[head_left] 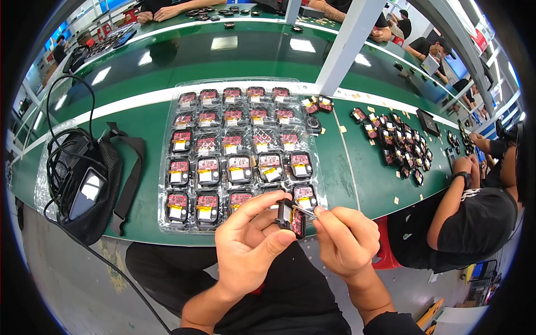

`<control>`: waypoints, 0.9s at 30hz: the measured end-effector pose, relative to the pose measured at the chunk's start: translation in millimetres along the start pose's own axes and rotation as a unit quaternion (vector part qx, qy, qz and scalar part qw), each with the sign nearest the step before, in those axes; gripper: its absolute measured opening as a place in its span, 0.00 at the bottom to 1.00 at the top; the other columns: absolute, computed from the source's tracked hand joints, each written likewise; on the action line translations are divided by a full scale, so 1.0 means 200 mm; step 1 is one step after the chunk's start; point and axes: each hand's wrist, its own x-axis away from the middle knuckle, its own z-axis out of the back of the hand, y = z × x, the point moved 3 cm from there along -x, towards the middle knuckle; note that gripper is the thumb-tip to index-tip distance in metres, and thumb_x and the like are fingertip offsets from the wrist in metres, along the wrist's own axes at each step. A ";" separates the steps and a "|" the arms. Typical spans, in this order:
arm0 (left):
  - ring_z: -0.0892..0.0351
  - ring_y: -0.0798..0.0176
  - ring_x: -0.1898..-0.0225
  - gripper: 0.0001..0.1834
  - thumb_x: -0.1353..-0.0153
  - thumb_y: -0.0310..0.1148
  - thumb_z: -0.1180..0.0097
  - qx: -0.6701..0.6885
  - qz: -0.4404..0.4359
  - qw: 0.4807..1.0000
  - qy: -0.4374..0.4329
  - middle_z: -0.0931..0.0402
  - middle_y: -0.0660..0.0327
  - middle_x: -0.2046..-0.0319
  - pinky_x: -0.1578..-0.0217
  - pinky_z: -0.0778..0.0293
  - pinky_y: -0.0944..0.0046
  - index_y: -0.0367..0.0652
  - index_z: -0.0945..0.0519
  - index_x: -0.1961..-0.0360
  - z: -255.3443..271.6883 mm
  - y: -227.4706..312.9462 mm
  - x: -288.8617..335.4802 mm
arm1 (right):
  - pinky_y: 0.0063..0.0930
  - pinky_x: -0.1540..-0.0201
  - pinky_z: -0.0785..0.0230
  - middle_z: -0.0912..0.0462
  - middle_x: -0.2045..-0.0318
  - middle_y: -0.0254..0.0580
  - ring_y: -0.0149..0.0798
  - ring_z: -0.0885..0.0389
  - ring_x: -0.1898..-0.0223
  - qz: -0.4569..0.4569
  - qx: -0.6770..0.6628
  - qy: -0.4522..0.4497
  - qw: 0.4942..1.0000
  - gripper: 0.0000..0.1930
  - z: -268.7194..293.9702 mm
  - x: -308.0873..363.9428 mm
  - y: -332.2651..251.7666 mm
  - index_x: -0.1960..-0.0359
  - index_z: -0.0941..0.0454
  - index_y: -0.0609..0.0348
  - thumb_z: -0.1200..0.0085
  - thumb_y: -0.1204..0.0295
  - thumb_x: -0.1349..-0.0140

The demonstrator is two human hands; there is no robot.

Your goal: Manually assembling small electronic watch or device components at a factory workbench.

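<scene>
Between the fingers and thumb of my left hand [245, 251] is a small black device housing [292, 218], tilted up, with a red circuit board and a pale part showing inside. My right hand [349, 240] pinches a pair of thin metal tweezers [306, 211], whose tips reach the top edge of the housing. Behind my hands lies a clear plastic tray [163, 190] filled with rows of similar black housings, each with a red board and a yellow-and-white part. My left hand overlaps its near right corner.
A black mesh bag [89, 190] with coiled cables and a strap sits at left. To the right lies a pile of similar housings [399, 139] on the green table [338, 184]. A co-worker in black [474, 218] sits at right. A white post [349, 47] rises behind the tray.
</scene>
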 end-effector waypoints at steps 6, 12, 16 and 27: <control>0.23 0.55 0.42 0.28 0.39 0.21 0.34 0.009 0.005 1.000 0.006 0.27 0.47 0.41 0.44 0.22 0.59 0.27 0.30 0.39 0.01 0.00 0.01 | 0.26 0.81 0.35 0.22 0.73 0.37 0.34 0.24 0.81 0.000 -0.007 0.002 1.000 0.15 -0.02 0.01 -0.01 0.61 0.15 0.66 0.31 0.82 0.53; 0.24 0.52 0.41 0.28 0.41 0.20 0.33 0.003 -0.002 1.000 0.002 0.30 0.46 0.39 0.44 0.22 0.58 0.28 0.28 0.40 0.01 -0.03 0.01 | 0.26 0.79 0.32 0.20 0.73 0.40 0.36 0.22 0.79 -0.062 -0.044 -0.018 0.997 0.13 -0.01 0.02 -0.02 0.61 0.15 0.64 0.32 0.82 0.50; 0.24 0.51 0.41 0.31 0.46 0.20 0.28 -0.009 -0.055 0.998 -0.021 0.31 0.46 0.38 0.40 0.25 0.53 0.33 0.27 0.41 0.03 0.00 -0.01 | 0.29 0.72 0.28 0.19 0.71 0.43 0.40 0.19 0.72 -0.162 -0.159 -0.047 0.973 0.08 0.03 0.01 0.07 0.61 0.16 0.63 0.36 0.80 0.43; 0.23 0.50 0.44 0.27 0.47 0.21 0.29 -0.205 -0.203 0.956 0.046 0.29 0.51 0.47 0.45 0.22 0.54 0.36 0.28 0.47 0.13 0.20 -0.10 | 0.51 0.58 0.25 0.28 0.49 0.54 0.62 0.17 0.62 -0.421 0.317 -0.095 0.844 0.25 0.16 0.20 0.71 0.42 0.25 0.62 0.40 0.59 0.36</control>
